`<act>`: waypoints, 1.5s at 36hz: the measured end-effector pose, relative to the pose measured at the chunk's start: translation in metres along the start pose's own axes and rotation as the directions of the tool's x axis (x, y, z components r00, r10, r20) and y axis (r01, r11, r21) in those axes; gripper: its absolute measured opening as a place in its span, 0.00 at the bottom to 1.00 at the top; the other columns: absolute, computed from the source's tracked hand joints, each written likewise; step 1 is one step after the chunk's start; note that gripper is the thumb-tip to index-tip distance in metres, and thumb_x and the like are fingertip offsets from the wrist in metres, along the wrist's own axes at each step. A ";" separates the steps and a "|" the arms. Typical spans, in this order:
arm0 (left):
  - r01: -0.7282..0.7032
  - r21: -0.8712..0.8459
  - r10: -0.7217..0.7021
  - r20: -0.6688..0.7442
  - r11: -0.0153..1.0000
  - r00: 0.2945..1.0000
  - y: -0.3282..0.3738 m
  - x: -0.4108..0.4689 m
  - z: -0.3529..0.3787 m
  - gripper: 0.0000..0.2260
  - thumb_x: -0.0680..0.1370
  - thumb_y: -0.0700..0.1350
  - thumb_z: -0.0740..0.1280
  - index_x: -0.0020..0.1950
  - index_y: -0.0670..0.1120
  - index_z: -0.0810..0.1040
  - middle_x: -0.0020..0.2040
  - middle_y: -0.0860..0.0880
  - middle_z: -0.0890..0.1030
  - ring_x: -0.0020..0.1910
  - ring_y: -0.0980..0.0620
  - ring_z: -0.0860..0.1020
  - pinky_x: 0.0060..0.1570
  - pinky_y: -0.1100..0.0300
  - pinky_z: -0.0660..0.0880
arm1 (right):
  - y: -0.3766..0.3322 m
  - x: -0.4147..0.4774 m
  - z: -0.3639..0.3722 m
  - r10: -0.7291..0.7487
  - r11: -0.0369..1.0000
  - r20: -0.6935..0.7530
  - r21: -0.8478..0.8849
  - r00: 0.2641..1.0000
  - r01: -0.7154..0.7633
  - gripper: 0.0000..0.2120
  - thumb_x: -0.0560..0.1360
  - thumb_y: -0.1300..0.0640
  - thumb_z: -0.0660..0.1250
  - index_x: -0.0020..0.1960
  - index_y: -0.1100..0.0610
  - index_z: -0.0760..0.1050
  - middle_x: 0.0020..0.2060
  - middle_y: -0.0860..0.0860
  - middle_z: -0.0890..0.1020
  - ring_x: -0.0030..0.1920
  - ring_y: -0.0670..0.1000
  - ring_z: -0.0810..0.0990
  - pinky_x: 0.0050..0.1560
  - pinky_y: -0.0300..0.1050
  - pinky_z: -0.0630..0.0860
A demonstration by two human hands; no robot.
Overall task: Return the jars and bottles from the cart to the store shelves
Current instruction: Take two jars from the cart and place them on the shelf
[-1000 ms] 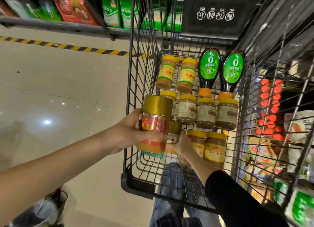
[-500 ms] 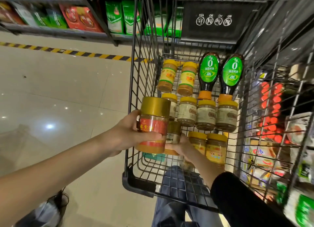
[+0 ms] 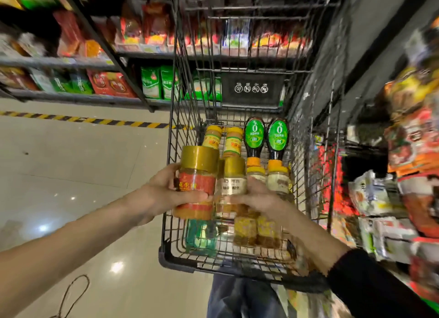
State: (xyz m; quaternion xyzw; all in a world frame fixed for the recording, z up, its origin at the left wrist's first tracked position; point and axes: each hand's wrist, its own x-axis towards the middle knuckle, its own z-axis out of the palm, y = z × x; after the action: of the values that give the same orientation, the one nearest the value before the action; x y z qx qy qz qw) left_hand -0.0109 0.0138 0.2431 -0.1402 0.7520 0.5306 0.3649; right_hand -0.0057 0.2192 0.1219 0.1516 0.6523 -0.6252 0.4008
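Up from the cart [image 3: 180,264] has come the right hand [image 3: 259,199], its fingers wrapped round a pale-labelled jar [image 3: 232,175]. Just beside it the left hand [image 3: 164,194] grips a red-labelled jar [image 3: 198,175], fingers curled round it, both above the cart's near end.

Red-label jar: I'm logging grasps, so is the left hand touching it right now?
Touching. The head view shows the left hand wrapped round the red-label jar, with its thumb lying across the label.
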 end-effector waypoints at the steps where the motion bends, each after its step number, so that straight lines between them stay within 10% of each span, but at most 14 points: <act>1: -0.017 0.011 0.017 0.000 1.000 1.000 0.006 -0.006 0.001 0.51 0.47 0.56 0.81 0.66 0.53 0.63 0.52 0.53 0.78 0.49 0.57 0.77 0.33 0.68 0.77 | -0.007 -0.011 -0.005 -0.025 0.999 -0.009 0.020 1.000 0.026 0.31 0.67 0.60 0.75 0.64 0.56 0.64 0.51 0.50 0.81 0.53 0.46 0.78 0.53 0.40 0.77; 4: -0.059 0.029 0.058 0.012 0.998 0.998 0.024 -0.021 0.007 0.46 0.48 0.56 0.82 0.61 0.54 0.64 0.53 0.52 0.78 0.50 0.56 0.77 0.38 0.63 0.76 | -0.028 -0.052 -0.018 -0.128 0.987 -0.071 0.085 0.989 0.134 0.29 0.72 0.68 0.68 0.67 0.55 0.60 0.41 0.43 0.73 0.41 0.41 0.73 0.34 0.25 0.73; 9: -0.175 0.028 0.173 0.063 0.984 0.983 0.056 -0.038 0.022 0.28 0.68 0.37 0.73 0.61 0.51 0.64 0.50 0.52 0.78 0.45 0.59 0.78 0.31 0.70 0.76 | -0.042 -0.098 -0.037 -0.224 0.962 -0.178 0.117 0.958 0.246 0.31 0.67 0.66 0.74 0.64 0.54 0.64 0.54 0.50 0.79 0.53 0.49 0.79 0.57 0.45 0.76; 18: -0.450 0.088 0.410 0.288 0.889 0.865 0.118 -0.070 0.051 0.27 0.67 0.38 0.74 0.62 0.50 0.68 0.51 0.52 0.80 0.45 0.59 0.81 0.42 0.62 0.80 | -0.057 -0.216 -0.045 -0.418 0.877 -0.419 0.046 0.806 0.478 0.28 0.66 0.69 0.74 0.62 0.54 0.69 0.50 0.52 0.84 0.49 0.49 0.84 0.48 0.43 0.80; 21: -0.542 0.097 0.473 0.377 0.835 0.796 0.131 -0.084 0.060 0.27 0.67 0.38 0.74 0.62 0.49 0.67 0.52 0.49 0.81 0.48 0.55 0.82 0.44 0.62 0.80 | -0.053 -0.256 -0.031 -0.427 0.853 -0.527 0.036 0.735 0.521 0.41 0.59 0.59 0.79 0.68 0.56 0.64 0.56 0.57 0.81 0.53 0.53 0.82 0.57 0.53 0.78; 31: -0.818 -0.017 0.634 0.641 0.575 0.432 0.140 -0.156 0.108 0.23 0.64 0.36 0.75 0.55 0.48 0.72 0.35 0.56 0.84 0.35 0.64 0.82 0.32 0.71 0.75 | -0.003 -0.387 0.060 -0.398 0.753 -0.837 -0.065 0.376 0.655 0.34 0.62 0.66 0.76 0.63 0.51 0.67 0.55 0.54 0.82 0.51 0.51 0.83 0.51 0.44 0.80; 38: -0.853 -0.146 0.616 0.753 0.500 0.232 0.128 -0.229 0.158 0.32 0.52 0.50 0.78 0.55 0.51 0.75 0.45 0.51 0.84 0.43 0.57 0.83 0.41 0.65 0.79 | 0.047 -0.473 0.138 -0.217 0.729 -0.967 -0.070 0.132 0.681 0.56 0.51 0.59 0.83 0.73 0.56 0.57 0.54 0.53 0.82 0.47 0.48 0.84 0.41 0.38 0.79; 43: -0.857 -0.260 0.551 0.834 0.445 0.033 0.105 -0.295 0.199 0.26 0.59 0.39 0.78 0.53 0.53 0.74 0.44 0.51 0.84 0.37 0.59 0.83 0.36 0.66 0.80 | 0.082 -0.529 0.199 -0.115 0.761 -0.991 -0.132 -0.068 0.635 0.50 0.53 0.54 0.83 0.70 0.51 0.63 0.57 0.55 0.81 0.51 0.51 0.84 0.49 0.45 0.80; 47: -0.820 -0.318 0.492 0.869 0.476 -0.052 0.079 -0.348 0.226 0.33 0.46 0.55 0.79 0.48 0.59 0.72 0.44 0.55 0.83 0.40 0.61 0.83 0.36 0.68 0.79 | 0.112 -0.573 0.245 -0.066 0.748 -0.976 -0.185 -0.207 0.637 0.43 0.58 0.64 0.80 0.68 0.54 0.64 0.52 0.51 0.83 0.48 0.50 0.84 0.43 0.41 0.80; 51: -0.809 -0.351 0.421 0.896 0.472 -0.144 0.042 -0.399 0.253 0.38 0.44 0.59 0.81 0.51 0.58 0.73 0.47 0.53 0.83 0.44 0.58 0.83 0.37 0.68 0.78 | 0.148 -0.615 0.292 -0.024 0.763 -0.941 -0.235 -0.337 0.602 0.46 0.50 0.53 0.84 0.64 0.54 0.68 0.51 0.54 0.84 0.49 0.54 0.84 0.43 0.44 0.80; 54: -0.800 -0.388 0.402 0.893 0.457 -0.204 0.008 -0.445 0.275 0.35 0.52 0.51 0.79 0.56 0.55 0.70 0.44 0.58 0.82 0.39 0.66 0.81 0.35 0.72 0.76 | 0.181 -0.649 0.332 0.013 0.778 -0.908 -0.255 -0.419 0.575 0.36 0.59 0.66 0.79 0.63 0.55 0.69 0.49 0.54 0.85 0.48 0.54 0.84 0.42 0.43 0.80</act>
State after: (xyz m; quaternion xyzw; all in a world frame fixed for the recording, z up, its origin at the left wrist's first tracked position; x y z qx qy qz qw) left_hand 0.4034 0.1859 0.5118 0.6643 0.3970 0.4617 0.4335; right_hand 0.6423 0.1364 0.4925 0.4670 0.5756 -0.4275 -0.5176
